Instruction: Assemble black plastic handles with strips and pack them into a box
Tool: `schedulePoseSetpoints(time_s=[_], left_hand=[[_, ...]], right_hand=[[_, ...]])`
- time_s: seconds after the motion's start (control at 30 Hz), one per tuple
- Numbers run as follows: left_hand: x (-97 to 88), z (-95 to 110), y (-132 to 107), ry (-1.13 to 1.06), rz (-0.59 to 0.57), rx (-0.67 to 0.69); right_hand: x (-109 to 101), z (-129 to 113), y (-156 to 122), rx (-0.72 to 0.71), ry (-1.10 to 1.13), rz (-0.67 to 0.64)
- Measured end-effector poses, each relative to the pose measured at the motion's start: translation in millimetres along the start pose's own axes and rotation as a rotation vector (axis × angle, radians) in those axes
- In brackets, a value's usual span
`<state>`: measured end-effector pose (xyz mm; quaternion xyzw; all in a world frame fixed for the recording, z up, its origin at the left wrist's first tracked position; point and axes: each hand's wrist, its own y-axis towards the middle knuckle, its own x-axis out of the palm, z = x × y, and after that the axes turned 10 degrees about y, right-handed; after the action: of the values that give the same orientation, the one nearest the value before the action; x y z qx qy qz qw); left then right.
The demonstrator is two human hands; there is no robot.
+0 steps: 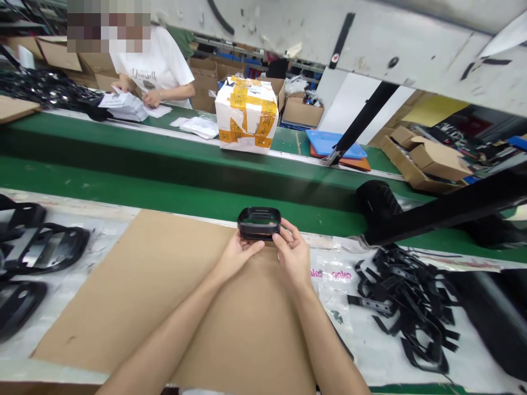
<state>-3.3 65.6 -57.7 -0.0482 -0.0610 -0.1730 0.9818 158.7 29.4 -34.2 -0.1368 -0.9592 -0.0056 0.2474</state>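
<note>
Both hands hold one black, rounded oblong plastic frame point(259, 224) just above the far edge of a brown cardboard sheet point(164, 285). Through its middle, the green belt behind shows. My left hand point(241, 255) supports it from below on the left, thumb along its lower edge. On the right side, my right hand point(293, 249) grips it with fingers curled behind and the thumb at the lower right corner. Several black frames with shiny metal parts point(49, 249) lie to the left. To the right is a heap of black strap-like pieces point(411, 302).
Beyond the cardboard runs a green conveyor point(123, 181). A co-worker point(152, 71) handles white papers point(127, 107) across it. A taped white box point(247, 115), blue tray point(333, 144) and black slanting post point(444, 203) stand ahead and right. An overhead panel point(370, 38) hangs above.
</note>
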Motion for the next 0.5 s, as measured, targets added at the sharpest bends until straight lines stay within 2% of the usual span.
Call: schedulePoseSetpoints(time_s=[0.13, 0.23, 0.33, 0.4, 0.5], left_hand=[[-8.7, -4.6, 2.4, 0.036, 0.048, 0.108], [-13.0, -1.0, -2.1, 0.095, -0.088, 0.144], [-10.6, 6.5, -10.9, 0.120, -0.252, 0.131], [-8.1, 10.6, -15.9, 0.140, -0.269, 0.137], [-7.3, 13.1, -18.4, 0.170, -0.236, 0.145]], right_hand=[[-13.4, 2.4, -0.1, -0.006, 0.099, 0.007], [-18.5, 2.7, -2.3, 0.037, 0.121, -0.022], [-15.6, 3.1, -6.5, 0.137, 0.107, -0.116], [-11.8, 3.8, -9.9, 0.194, 0.098, -0.172], [-6.7, 4.2, -14.9, 0.261, 0.091, -0.229]])
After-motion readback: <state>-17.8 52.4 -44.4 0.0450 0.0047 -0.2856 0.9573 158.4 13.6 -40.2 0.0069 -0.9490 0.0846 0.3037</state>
